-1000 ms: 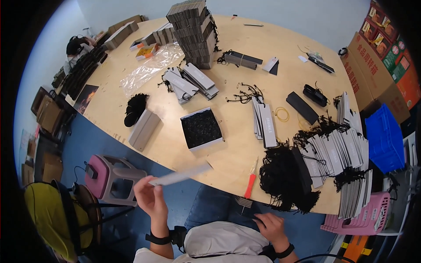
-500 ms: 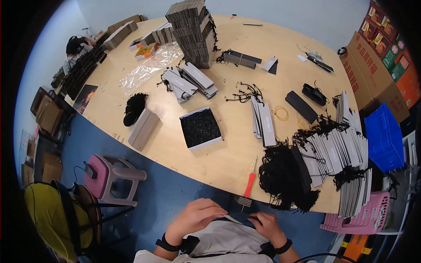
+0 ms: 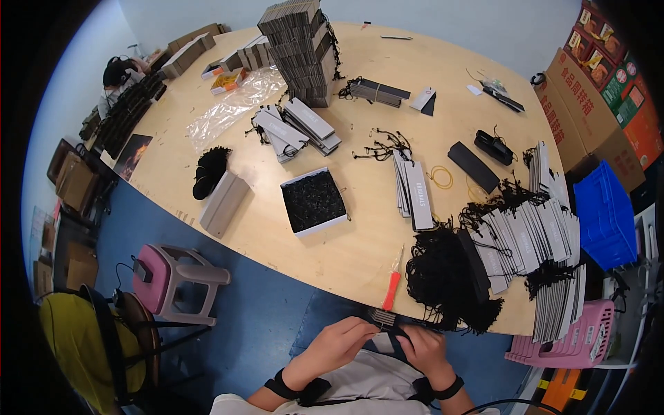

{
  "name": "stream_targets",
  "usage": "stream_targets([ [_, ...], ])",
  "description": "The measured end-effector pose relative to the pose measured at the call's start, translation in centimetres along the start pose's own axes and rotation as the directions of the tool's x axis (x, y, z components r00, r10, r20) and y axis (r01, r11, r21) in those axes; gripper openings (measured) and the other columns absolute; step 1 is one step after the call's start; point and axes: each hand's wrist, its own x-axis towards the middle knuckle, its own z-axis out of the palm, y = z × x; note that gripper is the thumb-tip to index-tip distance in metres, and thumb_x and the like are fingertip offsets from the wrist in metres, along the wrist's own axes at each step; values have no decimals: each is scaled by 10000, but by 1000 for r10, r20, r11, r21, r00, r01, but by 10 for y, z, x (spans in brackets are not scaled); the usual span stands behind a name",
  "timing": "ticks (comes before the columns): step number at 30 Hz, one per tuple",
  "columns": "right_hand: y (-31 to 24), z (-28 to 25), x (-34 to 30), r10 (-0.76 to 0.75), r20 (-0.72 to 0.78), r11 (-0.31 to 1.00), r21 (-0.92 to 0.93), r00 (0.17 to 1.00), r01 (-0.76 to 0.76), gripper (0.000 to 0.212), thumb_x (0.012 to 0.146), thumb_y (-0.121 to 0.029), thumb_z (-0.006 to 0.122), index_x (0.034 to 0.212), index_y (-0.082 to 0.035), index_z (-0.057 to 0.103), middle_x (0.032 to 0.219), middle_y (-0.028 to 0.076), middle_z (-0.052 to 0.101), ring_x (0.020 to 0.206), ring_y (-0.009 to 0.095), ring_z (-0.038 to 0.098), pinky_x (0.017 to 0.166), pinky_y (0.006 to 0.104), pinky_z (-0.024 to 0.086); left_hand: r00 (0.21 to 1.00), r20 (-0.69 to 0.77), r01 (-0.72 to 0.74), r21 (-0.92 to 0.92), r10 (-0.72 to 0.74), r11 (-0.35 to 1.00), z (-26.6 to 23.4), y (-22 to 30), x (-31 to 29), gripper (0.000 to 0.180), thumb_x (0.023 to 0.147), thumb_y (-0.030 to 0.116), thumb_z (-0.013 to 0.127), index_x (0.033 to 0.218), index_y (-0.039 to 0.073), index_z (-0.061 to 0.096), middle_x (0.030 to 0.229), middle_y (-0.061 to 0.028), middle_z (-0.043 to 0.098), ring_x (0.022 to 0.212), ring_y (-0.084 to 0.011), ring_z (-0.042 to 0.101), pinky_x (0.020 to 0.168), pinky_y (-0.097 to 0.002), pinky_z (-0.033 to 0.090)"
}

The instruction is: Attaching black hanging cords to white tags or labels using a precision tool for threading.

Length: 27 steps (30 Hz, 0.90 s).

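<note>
Both my hands are raised just off the table's near edge, fingertips close together. My left hand (image 3: 344, 344) is closed in a pinch on a pale card tag (image 3: 382, 343), mostly hidden between the hands. My right hand (image 3: 424, 351) is closed too, its fingertips on what looks like a thin black cord; the fingers cover most of it. Just beyond the fingertips, a small striped grey block (image 3: 382, 317) sits at the table edge. A screwdriver-like tool with a red handle (image 3: 391, 291) lies behind it, its shaft pointing away.
Right of the tool lie a heap of black cords (image 3: 439, 280) and fanned grey tags (image 3: 522, 238). An open box of small black pieces (image 3: 315, 202) stands mid-table. Farther back rises a tall stack of grey tags (image 3: 297, 59). A pink stool (image 3: 155, 277) stands on the left.
Both hands have moved forward to the table edge, by the striped block, and the left has shifted right. The pale tag, formerly visible in a slant between the fingertips, is now more covered.
</note>
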Motion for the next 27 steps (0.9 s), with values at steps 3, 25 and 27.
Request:
stream_targets([
  [3,-7,-18,3,-67,-30,998,12,997,67,165,819,-125,741,938,-31,675,821,80,705,676,257,687,596,339,545,999,-38,1,43,0,999,2,-1,2,181,844,-6,674,1019,26,645,893,-102,629,799,-283,643,671,-354,531],
  [25,36,-88,61,527,-436,807,-11,729,-590,284,832,-150,756,1018,-10,594,973,100,577,894,268,540,829,384,421,608,-780,457,499,151,736,-104,-79,-9,271,856,-27,648,1125,7,636,1107,-174,623,1064,-352,575,912,-416,466],
  [27,30,-84,60,518,-474,812,10,712,-584,298,833,-137,755,1046,-1,596,984,111,585,918,273,546,850,392,424,497,-848,628,497,182,599,-121,-91,-10,420,906,42,631,1322,48,584,1333,-194,525,1230,-374,470,1024,-451,391],
])
